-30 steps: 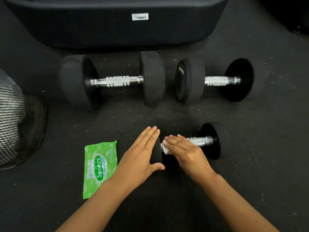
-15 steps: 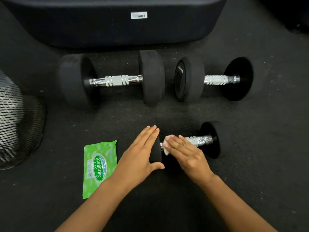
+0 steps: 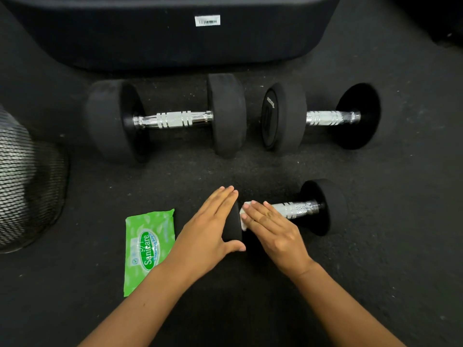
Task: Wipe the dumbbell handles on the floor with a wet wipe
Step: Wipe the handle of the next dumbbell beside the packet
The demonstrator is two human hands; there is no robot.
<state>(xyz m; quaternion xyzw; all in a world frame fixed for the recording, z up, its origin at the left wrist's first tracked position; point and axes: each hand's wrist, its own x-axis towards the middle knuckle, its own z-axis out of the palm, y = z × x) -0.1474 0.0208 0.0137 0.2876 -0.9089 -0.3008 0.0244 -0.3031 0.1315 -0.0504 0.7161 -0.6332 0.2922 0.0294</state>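
The left hand (image 3: 210,229) rests flat on the small dumbbell (image 3: 323,206); the right hand (image 3: 273,231), fingers straight, presses a wet wipe (image 3: 245,216) on its handle (image 3: 295,209).

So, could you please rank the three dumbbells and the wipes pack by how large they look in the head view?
1. Far-left dumbbell, largest.
2. Far-right dumbbell.
3. Near dumbbell, partly hidden by both hands, and the green wipes pack: they look alike, so I would not rank them; being nearer the camera also enlarges both.
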